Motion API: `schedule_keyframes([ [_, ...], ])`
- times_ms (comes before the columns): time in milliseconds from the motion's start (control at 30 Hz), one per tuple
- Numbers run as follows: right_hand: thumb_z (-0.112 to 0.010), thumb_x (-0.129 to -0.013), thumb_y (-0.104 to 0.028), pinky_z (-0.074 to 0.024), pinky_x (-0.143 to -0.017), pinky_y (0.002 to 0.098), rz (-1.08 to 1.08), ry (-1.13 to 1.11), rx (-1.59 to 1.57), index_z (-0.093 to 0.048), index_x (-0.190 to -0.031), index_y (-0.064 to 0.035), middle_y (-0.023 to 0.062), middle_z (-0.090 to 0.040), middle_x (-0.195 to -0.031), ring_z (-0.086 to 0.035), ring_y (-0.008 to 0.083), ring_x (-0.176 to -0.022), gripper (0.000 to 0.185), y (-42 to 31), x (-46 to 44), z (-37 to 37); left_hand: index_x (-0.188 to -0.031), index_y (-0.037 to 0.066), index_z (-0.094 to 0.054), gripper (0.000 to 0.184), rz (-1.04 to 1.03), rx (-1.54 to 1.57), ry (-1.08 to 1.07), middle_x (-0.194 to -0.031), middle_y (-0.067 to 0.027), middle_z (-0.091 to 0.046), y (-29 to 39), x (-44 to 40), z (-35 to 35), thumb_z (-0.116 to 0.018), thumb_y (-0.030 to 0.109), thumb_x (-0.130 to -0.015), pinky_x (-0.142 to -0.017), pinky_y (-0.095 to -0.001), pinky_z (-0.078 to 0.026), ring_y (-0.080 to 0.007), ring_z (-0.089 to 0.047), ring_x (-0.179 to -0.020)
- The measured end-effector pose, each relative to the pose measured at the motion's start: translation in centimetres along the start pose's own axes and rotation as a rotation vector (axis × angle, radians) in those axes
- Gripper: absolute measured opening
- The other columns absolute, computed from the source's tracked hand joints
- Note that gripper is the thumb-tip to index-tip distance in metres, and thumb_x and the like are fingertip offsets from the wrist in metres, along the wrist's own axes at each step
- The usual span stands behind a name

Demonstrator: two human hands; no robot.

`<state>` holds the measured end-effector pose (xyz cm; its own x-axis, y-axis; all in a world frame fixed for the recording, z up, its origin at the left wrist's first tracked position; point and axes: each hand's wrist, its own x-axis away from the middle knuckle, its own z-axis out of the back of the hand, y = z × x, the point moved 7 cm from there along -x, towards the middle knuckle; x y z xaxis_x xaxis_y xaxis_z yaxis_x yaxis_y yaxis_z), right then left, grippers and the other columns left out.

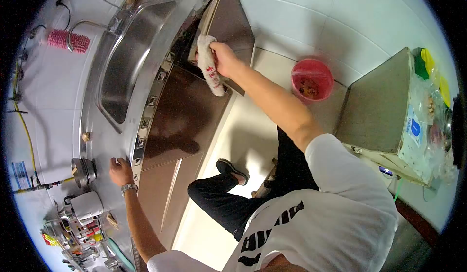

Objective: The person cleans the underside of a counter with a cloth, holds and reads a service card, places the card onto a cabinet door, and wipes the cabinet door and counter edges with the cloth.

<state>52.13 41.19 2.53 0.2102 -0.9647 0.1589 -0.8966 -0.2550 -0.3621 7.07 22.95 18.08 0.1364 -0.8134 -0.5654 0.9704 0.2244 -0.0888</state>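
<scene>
My right hand (pixel 224 59) grips a folded white cloth (pixel 208 68) with red lettering. The cloth hangs at the edge of an open brown cabinet door (pixel 233 19) under the counter. On the steel countertop (pixel 104 140), close to its front edge, rests my left hand (pixel 120 172), its fingers curled in and a watch (pixel 129 187) on the wrist. I see nothing held in it. Several metal bowls (pixel 83 173) stand stacked beyond this hand.
A sink (pixel 134 58) is set in the counter, with a pink bristly brush (pixel 68 40) beside the tap. A pink bucket (pixel 311 80) stands on the floor by the wall. At the right is a cabinet (pixel 377 106) topped with bags. Utensils (pixel 90 233) crowd the counter's lower left.
</scene>
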Motion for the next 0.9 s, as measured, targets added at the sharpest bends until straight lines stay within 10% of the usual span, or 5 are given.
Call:
schedule_keyframes([
  [267,-0.053,-0.076,-0.007,-0.0410,-0.059,0.0328,0.174,0.132,0.370,-0.061,-0.078,-0.0007,0.0087,-0.058,-0.071,-0.054,0.0185,-0.064,0.010,-7.4,4.3,6.3,-0.100,0.005,-0.062,0.026,-0.166,-0.048,0.056,-0.059,-0.0134,-0.060,7.0,0.8,1.8,-0.057,0.022,-0.081,-0.043,-0.0409,-0.045,-0.0289,-0.057,-0.047],
  [400,-0.050,-0.077,-0.005,-0.0492,-0.063,0.0365,0.122,0.173,0.332,-0.063,-0.084,0.0007,0.0103,-0.064,-0.079,-0.062,0.0224,-0.072,0.015,-10.0,7.6,5.7,-0.106,-0.002,-0.057,0.046,-0.629,0.283,-0.151,-0.064,-0.0186,-0.061,24.8,3.0,2.0,-0.064,0.034,-0.079,-0.046,-0.0411,-0.048,-0.0332,-0.061,-0.055],
  [667,-0.050,-0.077,-0.004,-0.0482,-0.061,0.0351,0.115,0.137,0.352,-0.063,-0.089,-0.0012,0.0083,-0.063,-0.078,-0.060,0.0207,-0.068,0.018,-10.6,9.5,4.4,-0.122,-0.016,-0.040,0.077,0.004,1.102,-0.728,-0.064,-0.0130,-0.059,45.5,1.9,-3.6,-0.057,0.048,-0.082,-0.051,-0.0332,-0.046,-0.0201,-0.058,-0.054],
  [900,-0.055,-0.078,-0.006,-0.0397,-0.051,0.0285,0.354,0.224,0.942,-0.063,-0.088,-0.0023,0.0016,-0.060,-0.072,-0.051,0.0081,-0.060,0.013,-13.2,9.2,5.6,-0.099,-0.005,-0.054,0.056,-0.070,1.091,-0.770,-0.082,-0.0128,-0.058,47.9,1.8,-5.6,-0.041,0.049,-0.092,-0.055,-0.0302,-0.046,-0.0177,-0.055,-0.065],
])
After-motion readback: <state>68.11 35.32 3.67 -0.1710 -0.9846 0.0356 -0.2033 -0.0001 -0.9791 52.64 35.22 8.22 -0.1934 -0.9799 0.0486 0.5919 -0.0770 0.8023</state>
